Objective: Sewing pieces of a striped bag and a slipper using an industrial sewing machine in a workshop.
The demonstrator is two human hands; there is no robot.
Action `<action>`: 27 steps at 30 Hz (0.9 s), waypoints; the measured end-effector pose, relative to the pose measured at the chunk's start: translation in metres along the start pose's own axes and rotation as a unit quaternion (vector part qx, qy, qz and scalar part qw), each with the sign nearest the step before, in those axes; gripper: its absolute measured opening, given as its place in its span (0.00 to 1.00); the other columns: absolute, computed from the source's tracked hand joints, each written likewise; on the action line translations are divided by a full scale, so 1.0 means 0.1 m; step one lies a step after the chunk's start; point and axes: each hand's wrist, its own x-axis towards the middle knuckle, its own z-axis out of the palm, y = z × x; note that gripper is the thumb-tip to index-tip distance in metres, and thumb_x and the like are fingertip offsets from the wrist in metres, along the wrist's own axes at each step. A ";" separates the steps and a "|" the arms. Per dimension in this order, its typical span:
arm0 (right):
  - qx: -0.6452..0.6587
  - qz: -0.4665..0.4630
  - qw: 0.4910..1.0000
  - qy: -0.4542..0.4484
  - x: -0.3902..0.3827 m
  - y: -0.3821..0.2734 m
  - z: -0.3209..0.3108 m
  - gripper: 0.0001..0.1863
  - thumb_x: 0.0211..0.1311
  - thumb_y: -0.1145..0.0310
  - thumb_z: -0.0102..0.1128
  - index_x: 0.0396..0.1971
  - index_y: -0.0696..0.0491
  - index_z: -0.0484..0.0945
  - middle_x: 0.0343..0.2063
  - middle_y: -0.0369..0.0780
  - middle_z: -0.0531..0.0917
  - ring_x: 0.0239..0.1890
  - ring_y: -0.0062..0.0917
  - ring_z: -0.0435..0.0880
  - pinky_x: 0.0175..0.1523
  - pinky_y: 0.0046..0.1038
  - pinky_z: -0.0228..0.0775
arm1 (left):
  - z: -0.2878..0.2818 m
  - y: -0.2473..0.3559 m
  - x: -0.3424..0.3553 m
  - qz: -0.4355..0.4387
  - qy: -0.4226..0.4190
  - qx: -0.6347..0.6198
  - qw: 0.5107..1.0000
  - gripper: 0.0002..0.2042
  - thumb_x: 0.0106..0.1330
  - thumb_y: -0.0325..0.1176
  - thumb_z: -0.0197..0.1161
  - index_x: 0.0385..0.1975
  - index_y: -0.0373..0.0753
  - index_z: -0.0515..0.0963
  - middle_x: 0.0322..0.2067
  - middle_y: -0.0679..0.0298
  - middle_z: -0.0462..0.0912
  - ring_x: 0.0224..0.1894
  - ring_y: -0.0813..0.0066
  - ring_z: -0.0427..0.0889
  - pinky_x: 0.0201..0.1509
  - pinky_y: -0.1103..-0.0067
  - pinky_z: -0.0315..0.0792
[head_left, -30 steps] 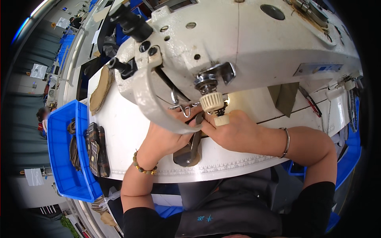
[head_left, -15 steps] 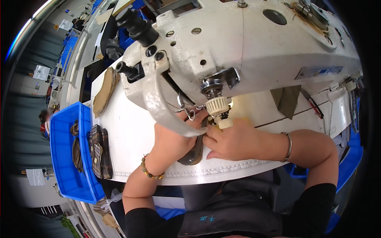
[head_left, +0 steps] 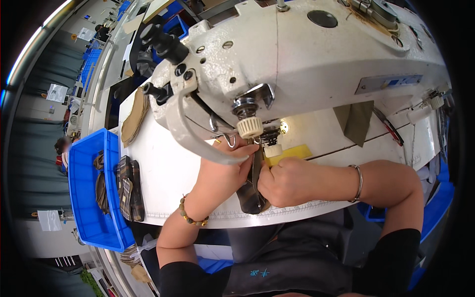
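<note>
A dark plaid fabric piece with a zipper (head_left: 252, 198) lies under the head of a white sewing machine (head_left: 307, 64), its near end on the white table (head_left: 168, 173). My left hand (head_left: 222, 166) is closed on its left edge near the needle area, fingertips close to the zipper teeth. My right hand (head_left: 284, 183) pinches its right edge, fingers curled, slightly nearer to me. The machine's curved white lever (head_left: 190, 133) passes over my left hand and hides part of it. A yellow strip (head_left: 292, 152) lies beyond my right hand.
At left, a blue bin (head_left: 74, 198) holds dark fabric pieces, with folded plaid pieces (head_left: 129, 193) beside it. Tan curved pieces (head_left: 134, 119) are stacked at the table's left edge. An olive cloth (head_left: 355, 123) and a red-handled tool (head_left: 388, 127) lie at right.
Both hands have shifted nearer to me and rightward relative to the machine, and the fabric piece has turned, showing more plaid and zipper. More of the yellow strip shows. The view has shifted slightly.
</note>
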 end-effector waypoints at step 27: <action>-0.063 0.017 0.998 0.000 0.02 -0.12 -0.09 0.14 0.42 0.68 0.60 0.23 0.66 0.82 0.26 0.58 0.83 0.18 0.27 0.81 0.19 0.25 0.71 | -0.01 0.17 -0.20 0.079 0.038 0.148 0.985 0.17 0.40 0.28 0.67 0.35 0.41 0.85 0.32 0.71 0.77 0.34 0.72 0.78 0.37 0.76 0.74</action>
